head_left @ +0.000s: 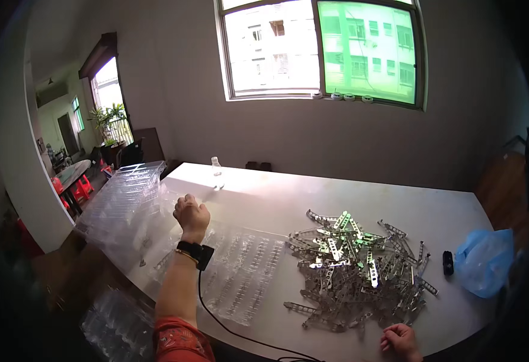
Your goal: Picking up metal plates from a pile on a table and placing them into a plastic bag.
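Note:
My left hand (192, 217) reaches over the far left part of a clear plastic blister tray (240, 271) lying on the white table. Its fingers are curled in; what they hold, if anything, is hidden. A dark band with a small black box and a cable sits on that wrist. Close to the table's near edge, my right hand (400, 341) rests with its fingers bent and closed, and nothing shows in them. Just beyond it spreads a large heap of slim metal strips with holes (361, 271), tangled together.
Stacked clear trays (129, 193) stand at the table's left end, with more clear plastic (116, 323) below. A small glass bottle (216, 166) is at the far edge. Right of the heap lie a black object (448, 263) and a blue plastic bag (484, 262). A black cable (240, 335) crosses the near side.

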The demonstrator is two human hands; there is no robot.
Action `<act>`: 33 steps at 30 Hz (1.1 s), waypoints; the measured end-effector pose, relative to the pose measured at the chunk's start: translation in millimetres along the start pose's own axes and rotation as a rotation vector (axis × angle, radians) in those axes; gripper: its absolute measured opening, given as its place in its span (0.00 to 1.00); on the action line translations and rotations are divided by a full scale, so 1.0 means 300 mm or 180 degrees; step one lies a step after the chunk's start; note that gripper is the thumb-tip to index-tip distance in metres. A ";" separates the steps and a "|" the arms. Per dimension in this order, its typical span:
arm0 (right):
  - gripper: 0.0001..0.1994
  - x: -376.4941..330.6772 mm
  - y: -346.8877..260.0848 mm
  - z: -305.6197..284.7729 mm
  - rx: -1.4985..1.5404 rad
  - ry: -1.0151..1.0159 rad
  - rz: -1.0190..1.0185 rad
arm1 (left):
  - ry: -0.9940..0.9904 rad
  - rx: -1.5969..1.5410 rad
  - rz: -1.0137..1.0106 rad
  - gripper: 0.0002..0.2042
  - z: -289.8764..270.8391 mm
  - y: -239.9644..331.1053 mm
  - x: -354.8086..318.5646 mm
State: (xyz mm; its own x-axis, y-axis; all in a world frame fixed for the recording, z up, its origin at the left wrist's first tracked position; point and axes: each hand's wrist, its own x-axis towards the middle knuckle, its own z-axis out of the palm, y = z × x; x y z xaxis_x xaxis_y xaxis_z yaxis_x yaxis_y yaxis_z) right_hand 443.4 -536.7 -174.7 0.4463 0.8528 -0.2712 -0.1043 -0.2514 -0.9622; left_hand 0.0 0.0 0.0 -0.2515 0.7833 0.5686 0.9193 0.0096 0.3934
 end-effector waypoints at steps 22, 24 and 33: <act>0.09 -0.053 -0.118 0.052 0.0125 -0.0011 0.0169 | 0.0077 -0.4278 0.3207 0.24 -1.051 0.380 -0.615; 0.10 -0.056 -0.113 0.046 0.0112 0.0031 0.0194 | -0.0043 -0.4460 0.3196 0.26 -1.089 0.387 -0.632; 0.10 -0.036 -0.077 0.016 0.0054 -0.0047 0.0169 | -0.0049 -0.4459 0.2934 0.28 -1.188 0.456 -0.690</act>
State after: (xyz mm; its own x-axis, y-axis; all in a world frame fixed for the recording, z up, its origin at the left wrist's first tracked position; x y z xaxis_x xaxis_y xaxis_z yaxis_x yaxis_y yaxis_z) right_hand 436.8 -537.9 -149.8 0.4265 0.8452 -0.3221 -0.1427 -0.2887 -0.9467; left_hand 69.9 -382.4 193.7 0.1919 0.2168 0.9572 -0.2152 -0.9423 0.2565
